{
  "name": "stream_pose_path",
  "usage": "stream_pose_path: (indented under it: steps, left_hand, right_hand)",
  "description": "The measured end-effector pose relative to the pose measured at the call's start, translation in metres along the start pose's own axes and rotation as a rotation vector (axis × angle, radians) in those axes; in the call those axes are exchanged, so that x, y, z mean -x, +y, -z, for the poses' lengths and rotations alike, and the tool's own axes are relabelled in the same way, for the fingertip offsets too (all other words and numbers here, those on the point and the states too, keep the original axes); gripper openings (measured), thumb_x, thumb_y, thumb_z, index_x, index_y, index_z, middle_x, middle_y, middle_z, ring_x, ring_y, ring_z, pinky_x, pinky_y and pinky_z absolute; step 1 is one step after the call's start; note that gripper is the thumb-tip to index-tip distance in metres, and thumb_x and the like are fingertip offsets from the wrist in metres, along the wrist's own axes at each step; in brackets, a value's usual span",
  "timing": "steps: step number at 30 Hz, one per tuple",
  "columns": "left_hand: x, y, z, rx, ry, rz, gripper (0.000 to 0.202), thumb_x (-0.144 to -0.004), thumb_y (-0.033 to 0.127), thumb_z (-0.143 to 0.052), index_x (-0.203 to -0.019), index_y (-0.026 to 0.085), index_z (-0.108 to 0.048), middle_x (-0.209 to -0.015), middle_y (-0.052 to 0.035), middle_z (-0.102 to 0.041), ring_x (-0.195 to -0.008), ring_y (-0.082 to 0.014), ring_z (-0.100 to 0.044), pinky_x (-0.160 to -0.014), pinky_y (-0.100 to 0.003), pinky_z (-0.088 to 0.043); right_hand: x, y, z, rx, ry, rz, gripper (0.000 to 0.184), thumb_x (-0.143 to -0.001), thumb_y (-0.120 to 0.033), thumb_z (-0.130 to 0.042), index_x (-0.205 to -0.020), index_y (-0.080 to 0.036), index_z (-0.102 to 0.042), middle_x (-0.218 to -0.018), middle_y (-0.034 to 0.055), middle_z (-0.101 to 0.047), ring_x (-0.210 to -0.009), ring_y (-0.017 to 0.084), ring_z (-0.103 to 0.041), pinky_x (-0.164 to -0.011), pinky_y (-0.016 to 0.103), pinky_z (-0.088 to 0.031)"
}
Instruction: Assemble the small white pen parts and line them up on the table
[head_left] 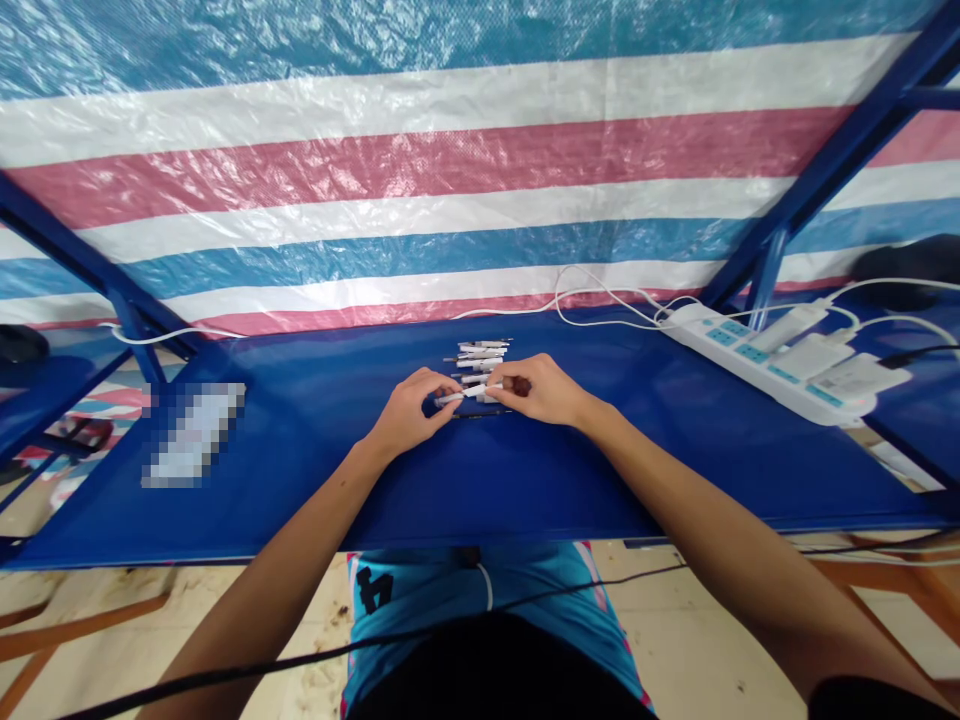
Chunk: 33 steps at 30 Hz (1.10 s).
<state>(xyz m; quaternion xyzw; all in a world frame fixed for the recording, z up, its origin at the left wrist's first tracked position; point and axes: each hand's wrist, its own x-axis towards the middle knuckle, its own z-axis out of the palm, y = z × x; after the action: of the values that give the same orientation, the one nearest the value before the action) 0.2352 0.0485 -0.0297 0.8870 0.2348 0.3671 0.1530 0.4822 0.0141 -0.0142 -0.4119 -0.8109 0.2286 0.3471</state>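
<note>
A slim pen (pixel 474 391) with a white section spans the gap between my two hands at the middle of the blue table. My left hand (pixel 415 408) pinches its left end, which looks clear or greyish. At the right, my right hand (pixel 546 390) is closed on the white end, fingertips together. Just beyond my hands, several similar white pens (pixel 482 352) lie side by side in a loose row, pointing left and right. A dark thin pen or refill (pixel 480 415) rests on the near side of the row. My fingers partly cover the nearest pens.
The blue table (pixel 300 510) has a white power strip (pixel 765 360) with plugged-in adapters at its right. A white cable (pixel 600 290) runs along the back edge. On the left lies a blurred-out flat object (pixel 196 435). Blue metal posts and a striped plastic sheet (pixel 450 160) stand behind.
</note>
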Motion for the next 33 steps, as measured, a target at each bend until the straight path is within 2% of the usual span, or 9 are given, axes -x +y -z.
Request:
stream_pose_path:
  steps: [6,13,17,33]
  left_hand:
    - [0.001,0.0001,0.0003,-0.003,-0.008,0.01,0.013,-0.098,0.028,-0.061,-0.097,0.019,-0.07,-0.087,-0.0066,-0.075,-0.081,-0.0201,-0.068,-0.077,-0.033,-0.059]
    - [-0.0003,-0.0005,-0.0001,-0.002,-0.013,0.011,0.014,-0.098,0.029,-0.06,-0.097,0.019,-0.071,-0.087,-0.0064,-0.075,-0.081,-0.02,-0.068,-0.077,-0.033,-0.059]
    - [0.0001,-0.0009,0.0002,-0.004,-0.017,0.005,0.014,-0.098,0.029,-0.06,-0.097,0.019,-0.071,-0.087,-0.0069,-0.075,-0.082,-0.0199,-0.069,-0.077,-0.033,-0.059]
    - [0.0006,-0.0014,-0.0002,-0.003,-0.022,0.036,0.014,-0.099,0.028,-0.06,-0.099,0.019,-0.071,-0.088,-0.0058,-0.074,-0.082,-0.0194,-0.069,-0.078,-0.032,-0.059]
  right_hand:
    - [0.0001,-0.0019,-0.0001,-0.013,-0.03,-0.005,0.025,-0.093,-0.039,-0.061,-0.082,-0.019,-0.071,-0.055,-0.0032,-0.058,-0.049,0.011,-0.047,-0.057,0.025,-0.036]
    - [-0.0002,0.0002,0.0006,0.008,-0.039,-0.022,0.048,-0.096,-0.06,-0.058,-0.077,-0.019,-0.073,-0.06,-0.0004,-0.06,-0.055,0.012,-0.047,-0.058,0.026,-0.034]
    - [-0.0003,-0.0003,0.0001,-0.005,-0.041,-0.018,0.054,-0.095,-0.066,-0.057,-0.075,-0.018,-0.073,-0.058,-0.0006,-0.059,-0.054,0.012,-0.046,-0.057,0.026,-0.033]
    - [0.0019,-0.0002,0.008,0.003,-0.02,-0.027,0.031,-0.094,-0.045,-0.06,-0.084,-0.019,-0.073,-0.055,-0.0037,-0.056,-0.051,0.012,-0.047,-0.058,0.026,-0.035]
